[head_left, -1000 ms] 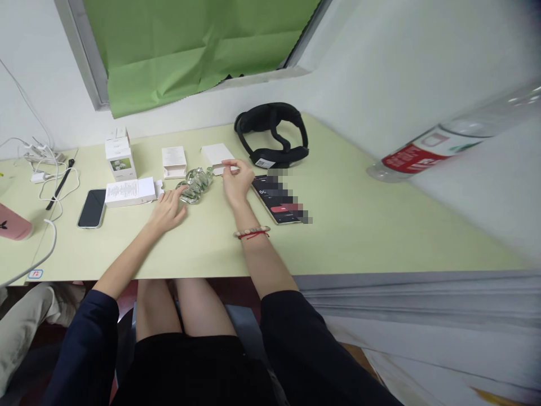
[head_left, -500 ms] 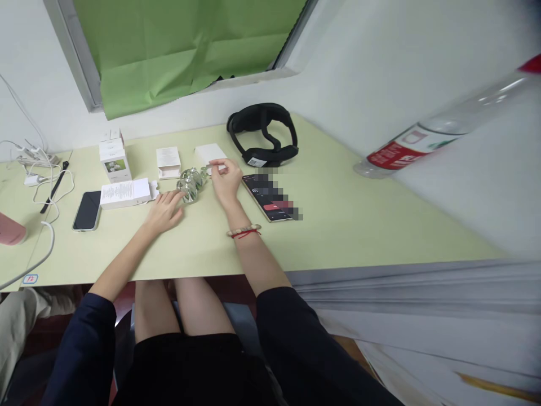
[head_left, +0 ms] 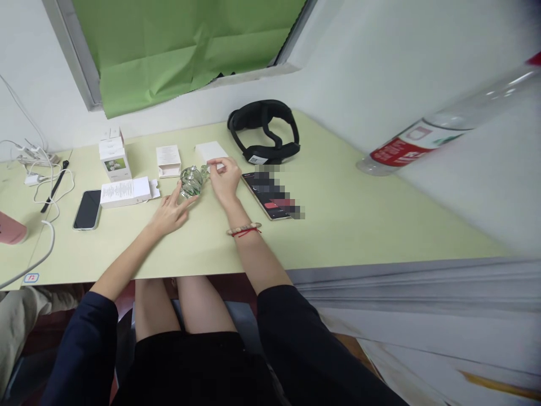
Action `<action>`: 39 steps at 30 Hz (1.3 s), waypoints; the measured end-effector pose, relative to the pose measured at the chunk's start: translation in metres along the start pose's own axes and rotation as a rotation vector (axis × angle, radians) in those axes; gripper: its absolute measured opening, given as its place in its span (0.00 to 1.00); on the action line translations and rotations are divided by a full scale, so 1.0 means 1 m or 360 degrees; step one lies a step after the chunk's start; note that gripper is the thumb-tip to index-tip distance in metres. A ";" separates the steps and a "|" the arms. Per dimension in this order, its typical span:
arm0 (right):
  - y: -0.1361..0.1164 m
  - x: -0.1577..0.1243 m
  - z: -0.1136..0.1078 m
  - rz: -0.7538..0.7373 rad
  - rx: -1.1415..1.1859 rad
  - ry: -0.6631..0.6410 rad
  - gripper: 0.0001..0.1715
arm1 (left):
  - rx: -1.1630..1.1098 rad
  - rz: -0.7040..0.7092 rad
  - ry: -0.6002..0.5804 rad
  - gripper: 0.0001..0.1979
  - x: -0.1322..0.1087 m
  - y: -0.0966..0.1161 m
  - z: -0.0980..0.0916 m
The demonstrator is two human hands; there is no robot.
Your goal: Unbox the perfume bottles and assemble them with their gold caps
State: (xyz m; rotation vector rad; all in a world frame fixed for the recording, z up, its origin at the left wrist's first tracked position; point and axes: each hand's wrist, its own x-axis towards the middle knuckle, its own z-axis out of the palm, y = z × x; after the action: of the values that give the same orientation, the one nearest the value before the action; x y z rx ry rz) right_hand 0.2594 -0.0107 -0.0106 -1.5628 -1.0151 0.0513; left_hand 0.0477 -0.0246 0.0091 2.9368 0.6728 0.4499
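A cluster of clear, shiny, rounded glass-like pieces [head_left: 191, 181] lies on the table, with greenish tints; their exact kind is hard to make out. My left hand [head_left: 171, 211] rests on the tabletop, its thumb and forefinger spread along the near and left sides of the cluster, touching it. To the right, my right hand [head_left: 225, 179] is closed in a pinch at a small clear piece [head_left: 205, 171] beside the cluster. Behind that hand lies a closed-looking white box [head_left: 211, 150]. A smaller white box [head_left: 168, 162] with an open front stands behind the cluster.
Left of my hands are a lying white carton [head_left: 124, 192] with its flap out, stacked white boxes [head_left: 114, 159] and a phone [head_left: 87, 210]. A lit phone [head_left: 270, 197] and a black headset [head_left: 264, 132] are on the right. Cables [head_left: 46, 169] tangle far left; a plastic bottle [head_left: 414, 144] stands right.
My left hand has shifted slightly right and spread its thumb and forefinger around the clear pieces, which now sit closer together. My right hand keeps its pinch in nearly the same place.
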 end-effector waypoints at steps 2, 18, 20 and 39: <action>0.002 0.000 0.001 -0.0019 0.0050 0.0031 0.13 | 0.0003 -0.0029 -0.0041 0.26 0.000 0.001 0.001; 0.010 0.001 0.005 -0.0074 0.0061 0.0042 0.13 | 0.0091 -0.0267 -0.0150 0.31 -0.001 0.003 -0.003; 0.011 0.000 0.005 -0.0082 0.0060 0.0047 0.13 | 0.0085 -0.0271 -0.0150 0.31 -0.002 0.001 -0.001; 0.002 -0.004 0.004 -0.0171 0.0072 0.0084 0.11 | 0.0044 -0.0254 -0.0128 0.21 -0.001 -0.004 -0.002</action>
State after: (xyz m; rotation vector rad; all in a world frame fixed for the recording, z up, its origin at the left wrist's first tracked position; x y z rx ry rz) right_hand 0.2552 -0.0098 -0.0154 -1.4593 -1.0476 -0.0412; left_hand 0.0444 -0.0216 0.0102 2.8789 0.9008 0.3075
